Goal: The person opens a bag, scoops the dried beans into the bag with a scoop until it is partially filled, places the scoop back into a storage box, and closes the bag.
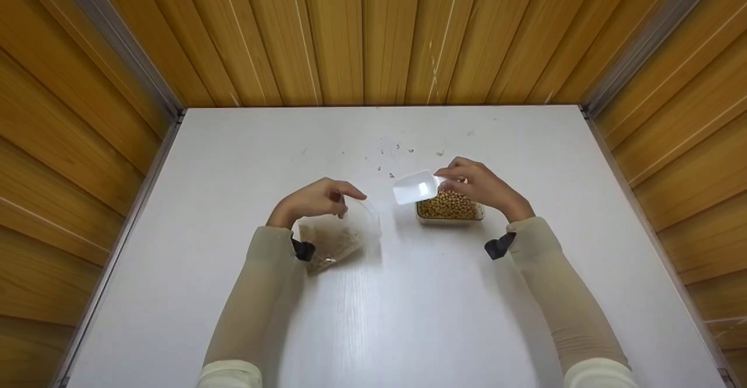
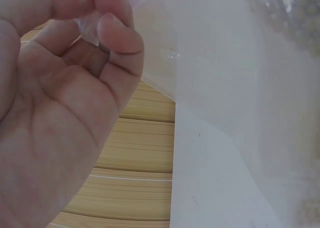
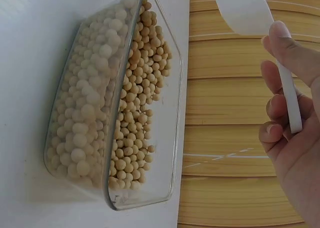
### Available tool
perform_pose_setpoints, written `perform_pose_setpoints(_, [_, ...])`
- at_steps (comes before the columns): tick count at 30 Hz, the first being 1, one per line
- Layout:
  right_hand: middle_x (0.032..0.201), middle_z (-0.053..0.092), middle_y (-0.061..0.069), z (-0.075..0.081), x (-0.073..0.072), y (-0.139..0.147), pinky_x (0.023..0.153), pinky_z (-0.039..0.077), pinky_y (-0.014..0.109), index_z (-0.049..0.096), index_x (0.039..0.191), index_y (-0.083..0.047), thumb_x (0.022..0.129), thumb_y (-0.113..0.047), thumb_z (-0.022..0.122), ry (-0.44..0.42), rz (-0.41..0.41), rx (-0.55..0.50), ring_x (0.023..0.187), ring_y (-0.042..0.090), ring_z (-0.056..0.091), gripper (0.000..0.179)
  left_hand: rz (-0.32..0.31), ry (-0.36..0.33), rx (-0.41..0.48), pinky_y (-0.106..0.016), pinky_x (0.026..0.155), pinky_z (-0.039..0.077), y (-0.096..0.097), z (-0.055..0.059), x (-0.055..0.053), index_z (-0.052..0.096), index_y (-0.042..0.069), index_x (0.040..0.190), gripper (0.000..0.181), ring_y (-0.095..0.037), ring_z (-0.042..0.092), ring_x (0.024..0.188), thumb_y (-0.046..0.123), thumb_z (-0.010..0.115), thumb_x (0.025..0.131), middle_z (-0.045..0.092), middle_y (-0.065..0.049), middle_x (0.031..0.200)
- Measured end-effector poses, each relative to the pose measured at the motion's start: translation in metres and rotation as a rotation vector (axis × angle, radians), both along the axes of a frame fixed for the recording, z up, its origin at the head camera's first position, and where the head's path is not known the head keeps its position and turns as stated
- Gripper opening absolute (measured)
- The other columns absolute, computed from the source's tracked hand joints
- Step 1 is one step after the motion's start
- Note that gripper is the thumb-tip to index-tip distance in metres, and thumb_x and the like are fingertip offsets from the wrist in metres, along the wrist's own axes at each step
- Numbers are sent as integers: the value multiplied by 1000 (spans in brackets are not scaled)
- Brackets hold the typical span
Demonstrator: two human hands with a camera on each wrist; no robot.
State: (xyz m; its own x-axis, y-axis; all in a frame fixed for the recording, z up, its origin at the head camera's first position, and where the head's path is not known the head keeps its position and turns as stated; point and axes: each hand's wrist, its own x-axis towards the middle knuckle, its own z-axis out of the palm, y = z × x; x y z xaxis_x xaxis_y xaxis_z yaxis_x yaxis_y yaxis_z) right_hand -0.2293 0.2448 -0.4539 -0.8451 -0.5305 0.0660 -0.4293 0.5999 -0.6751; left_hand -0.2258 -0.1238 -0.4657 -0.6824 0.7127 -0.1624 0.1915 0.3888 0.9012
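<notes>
My left hand (image 1: 318,198) pinches the top edge of a clear plastic bag (image 2: 215,62) between thumb and fingers. The bag hangs open toward the right, with pale beans (image 2: 295,12) showing through its lower part. In my right hand (image 1: 487,185) is a white scoop (image 1: 415,188), gripped by its handle. Its bowl points left toward the bag and shows no beans inside in the head view. Below that hand stands a clear rectangular container (image 3: 114,200) holding many soybeans (image 3: 132,102); the hand partly covers it in the head view.
Small dark specks (image 1: 392,175) are scattered on the white table (image 1: 373,318) beyond the hands. Wood-patterned panels (image 1: 385,38) rise behind the table and along both sides.
</notes>
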Motion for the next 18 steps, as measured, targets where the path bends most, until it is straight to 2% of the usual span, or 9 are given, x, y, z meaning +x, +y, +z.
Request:
perform_pose_setpoints(5, [100, 61, 8, -1, -2, 11, 76, 44, 29, 67, 121, -6, 91, -15, 64, 5, -13, 9, 88, 17, 52, 32, -1, -8, 0, -43, 74, 49, 0, 2, 1, 62, 4, 128, 45, -37, 56, 76, -3, 53, 85, 60, -19, 126])
perform_pose_setpoints(12, [101, 61, 8, -1, -5, 23, 76, 44, 31, 67, 122, -7, 90, -18, 65, 0, -38, 54, 89, 18, 52, 34, 13, -11, -15, -24, 68, 45, 4, 29, 16, 60, -2, 127, 42, -13, 51, 67, -5, 54, 86, 63, -20, 117])
perform_pose_setpoints(18, [101, 61, 8, 2, -8, 33, 77, 44, 32, 66, 123, -7, 90, -20, 65, -12, -60, 102, 89, 18, 52, 36, 7, -26, -11, -26, 67, 43, 3, 26, 13, 58, -4, 128, 43, -12, 47, 67, -7, 55, 85, 58, -25, 126])
